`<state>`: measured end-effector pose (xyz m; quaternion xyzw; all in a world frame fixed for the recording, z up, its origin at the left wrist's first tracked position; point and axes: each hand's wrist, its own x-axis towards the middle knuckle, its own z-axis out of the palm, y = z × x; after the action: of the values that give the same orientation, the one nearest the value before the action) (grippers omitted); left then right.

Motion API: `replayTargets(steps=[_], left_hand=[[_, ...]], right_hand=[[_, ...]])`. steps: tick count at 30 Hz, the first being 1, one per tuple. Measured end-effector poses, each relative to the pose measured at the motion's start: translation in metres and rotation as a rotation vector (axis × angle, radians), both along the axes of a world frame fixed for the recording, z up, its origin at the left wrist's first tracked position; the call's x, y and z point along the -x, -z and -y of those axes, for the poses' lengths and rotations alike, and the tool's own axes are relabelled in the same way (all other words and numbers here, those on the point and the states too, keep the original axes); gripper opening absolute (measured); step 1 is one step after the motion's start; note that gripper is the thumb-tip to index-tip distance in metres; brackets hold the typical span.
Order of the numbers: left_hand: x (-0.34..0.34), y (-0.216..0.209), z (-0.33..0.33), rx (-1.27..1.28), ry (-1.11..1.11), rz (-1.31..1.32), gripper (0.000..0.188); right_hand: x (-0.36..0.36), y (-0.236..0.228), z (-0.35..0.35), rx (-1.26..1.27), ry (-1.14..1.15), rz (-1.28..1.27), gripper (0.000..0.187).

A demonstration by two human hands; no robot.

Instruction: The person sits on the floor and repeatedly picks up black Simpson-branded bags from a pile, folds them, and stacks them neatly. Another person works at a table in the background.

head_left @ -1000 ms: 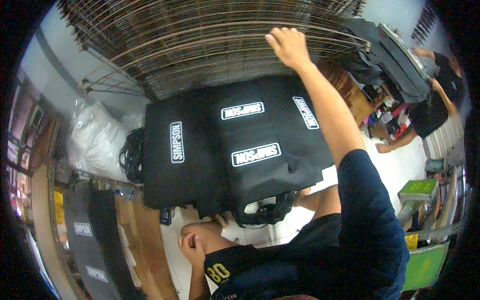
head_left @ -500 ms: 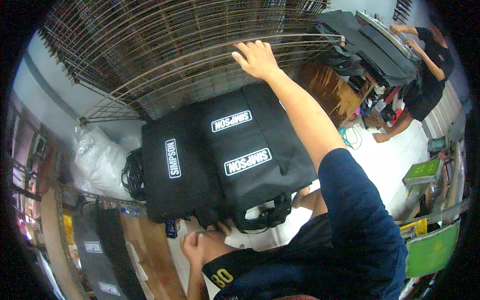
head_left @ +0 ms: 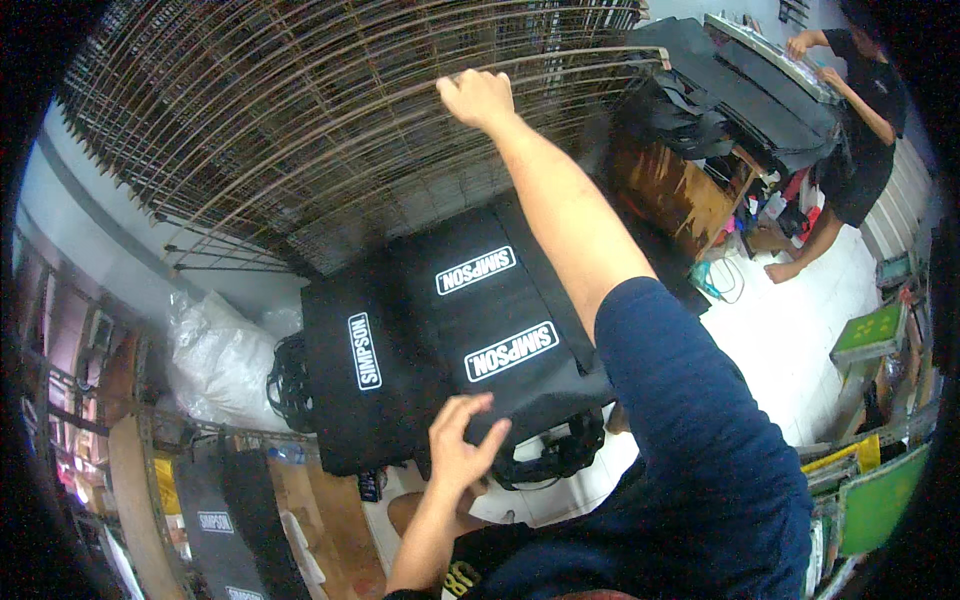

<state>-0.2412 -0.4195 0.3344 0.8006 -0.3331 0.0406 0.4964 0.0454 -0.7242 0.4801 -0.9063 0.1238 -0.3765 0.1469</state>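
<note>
My right hand (head_left: 478,98) is closed around the front bar of a rusty wire drying rack (head_left: 330,120), with my arm stretched out ahead. My left hand (head_left: 462,440) hovers over the near edge of a pile of black fabric pieces, its fingers apart and nothing in them. White printed labels show on the flat black fabric (head_left: 420,340), which lies below the rack. Black straps (head_left: 550,455) hang from the near side of the pile, and another bundle of straps (head_left: 288,385) hangs at its left.
A clear plastic-wrapped bundle (head_left: 220,365) stands at the left, near more black fabric (head_left: 235,540) on a wooden board. At the far right a co-worker (head_left: 860,130) handles a frame (head_left: 770,55) over dark fabric. Green-meshed frames (head_left: 885,500) stand at the right.
My left hand has risen from beside my leg to the near edge of the black fabric, fingers spreading. My right hand has curled around the rack bar, and the bar has moved slightly up.
</note>
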Motion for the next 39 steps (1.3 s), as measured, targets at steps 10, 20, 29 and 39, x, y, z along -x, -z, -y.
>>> replayTargets(steps=[10,20,29,39], left_hand=[[0.083,0.099,-0.061,-0.195,-0.065,-0.308,0.031],[0.091,0.093,-0.063,-0.11,-0.117,-0.351,0.029],[0.108,0.085,-0.061,-0.105,-0.113,-0.342,0.027],[0.154,0.112,-0.094,-0.098,-0.214,-0.48,0.027]], right_hand=[[-0.014,-0.023,-0.007,-0.085,0.096,-0.066,0.054],[0.04,0.015,-0.021,0.095,0.062,0.038,0.063],[0.191,0.15,-0.053,0.034,-0.175,0.115,0.049],[0.304,0.344,-0.075,-0.146,-0.231,-0.41,0.044]])
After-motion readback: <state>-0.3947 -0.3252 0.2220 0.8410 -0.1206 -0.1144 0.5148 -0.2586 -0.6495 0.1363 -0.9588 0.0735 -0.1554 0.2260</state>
